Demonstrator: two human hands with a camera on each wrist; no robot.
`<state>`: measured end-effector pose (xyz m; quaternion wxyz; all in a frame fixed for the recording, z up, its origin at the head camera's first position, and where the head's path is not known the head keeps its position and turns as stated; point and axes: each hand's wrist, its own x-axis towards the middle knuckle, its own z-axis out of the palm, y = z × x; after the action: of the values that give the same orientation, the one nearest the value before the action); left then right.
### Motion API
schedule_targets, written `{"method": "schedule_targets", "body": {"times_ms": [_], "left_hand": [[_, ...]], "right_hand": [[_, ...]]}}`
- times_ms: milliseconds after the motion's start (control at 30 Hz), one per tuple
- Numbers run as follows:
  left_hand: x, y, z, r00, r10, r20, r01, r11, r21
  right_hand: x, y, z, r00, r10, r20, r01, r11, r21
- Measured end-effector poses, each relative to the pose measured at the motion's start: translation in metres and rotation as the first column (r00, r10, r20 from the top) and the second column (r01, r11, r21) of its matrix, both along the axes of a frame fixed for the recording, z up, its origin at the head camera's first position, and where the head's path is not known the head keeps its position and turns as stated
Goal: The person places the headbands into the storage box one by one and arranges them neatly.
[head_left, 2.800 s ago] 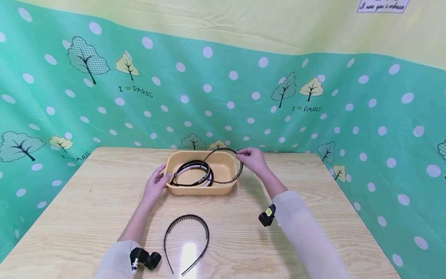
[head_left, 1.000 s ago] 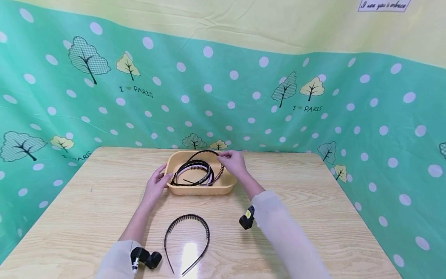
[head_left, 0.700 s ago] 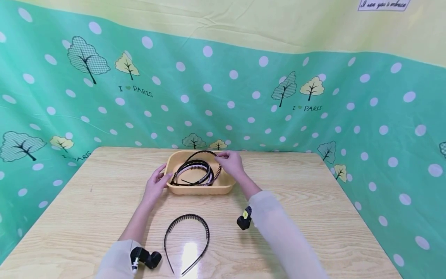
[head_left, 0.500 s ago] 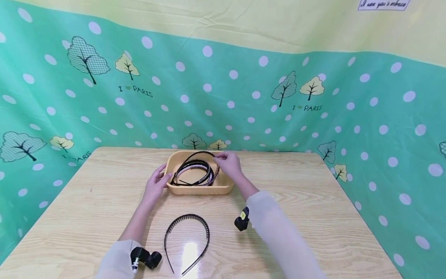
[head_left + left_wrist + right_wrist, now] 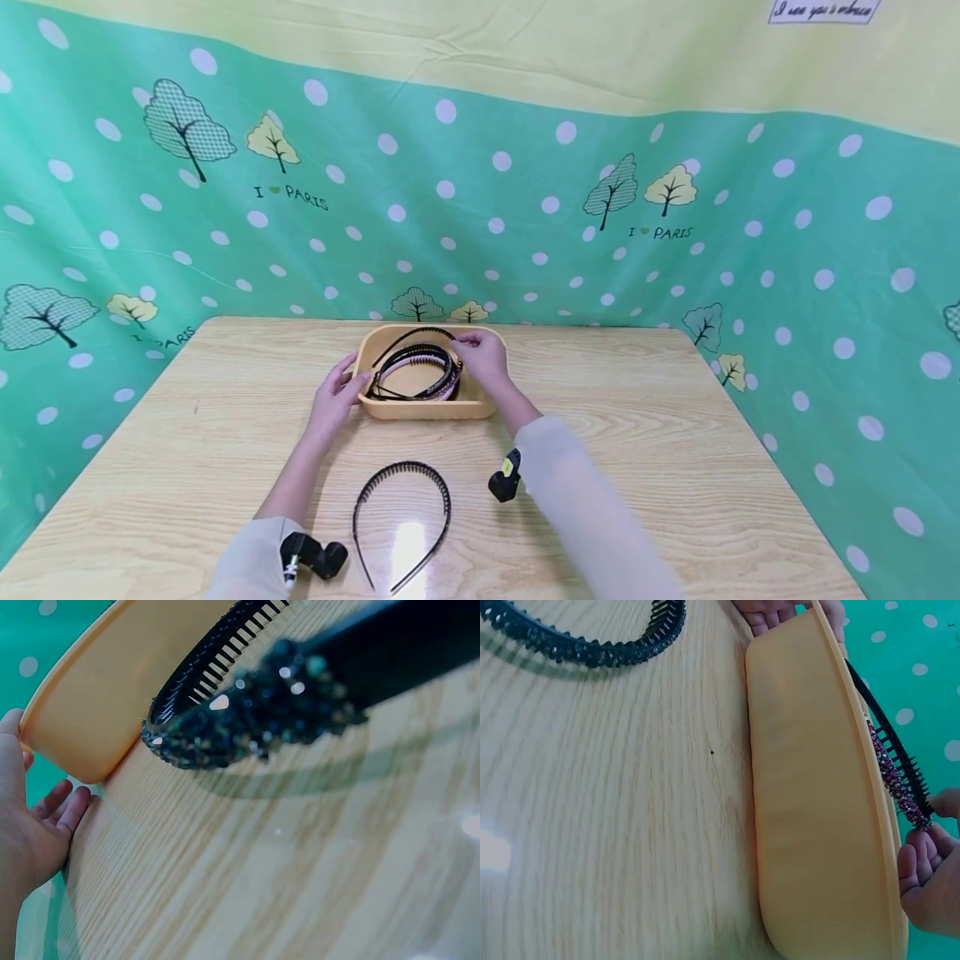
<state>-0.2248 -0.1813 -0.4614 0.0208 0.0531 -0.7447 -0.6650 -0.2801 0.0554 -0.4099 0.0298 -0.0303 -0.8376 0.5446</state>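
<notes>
A yellow plastic basin (image 5: 431, 410) stands near the table's back edge, holding several headbands (image 5: 387, 364), mostly black with a pink one among them. My left hand (image 5: 333, 398) grips the basin's left end, thumb at the rim and fingers outside. Over the basin's back right part, my right hand (image 5: 483, 358) pinches a toothed black headband (image 5: 418, 330) between thumb and fingers. Pink and purple stones on that headband (image 5: 900, 784) show in the right wrist view; its band slants down into the basin, partly hidden by the wall.
Another black toothed headband (image 5: 408, 465) lies on the wooden table (image 5: 637, 467) in front of the basin, its ends toward me. Dark glittering stones cover this headband (image 5: 247, 712) in the left wrist view. A green dotted cloth (image 5: 525, 250) hangs behind the table.
My right hand has moved left with the pinched headband, from the basin's right rim to over the other headbands. The left hand, basin and headband on the table have stayed put.
</notes>
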Motion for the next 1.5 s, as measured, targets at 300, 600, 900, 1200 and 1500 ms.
{"method": "schedule_targets", "body": {"times_ms": [300,600,900,1200,1500], "left_hand": [[-0.008,-0.004,-0.016,1.000,0.007,-0.028,-0.008,0.999,-0.046],[-0.008,-0.004,-0.017,1.000,0.009,-0.020,-0.010,0.999,-0.036],[-0.008,-0.003,-0.016,1.000,0.019,-0.022,-0.020,0.999,-0.044],[-0.001,-0.001,-0.002,1.000,0.008,-0.023,-0.008,1.000,-0.016],[-0.008,-0.004,-0.019,0.999,0.020,-0.042,-0.021,0.999,-0.035]], "right_hand": [[0.004,-0.005,-0.003,0.999,-0.025,0.030,0.026,0.999,-0.042],[0.005,-0.010,-0.009,0.997,-0.020,0.070,0.027,0.994,-0.103],[0.006,-0.012,-0.014,0.998,-0.015,0.066,0.021,0.996,-0.086],[0.005,-0.012,-0.016,0.997,-0.012,0.083,0.022,0.993,-0.119],[0.002,-0.011,-0.018,0.998,-0.010,0.061,0.019,0.989,-0.149]]}}
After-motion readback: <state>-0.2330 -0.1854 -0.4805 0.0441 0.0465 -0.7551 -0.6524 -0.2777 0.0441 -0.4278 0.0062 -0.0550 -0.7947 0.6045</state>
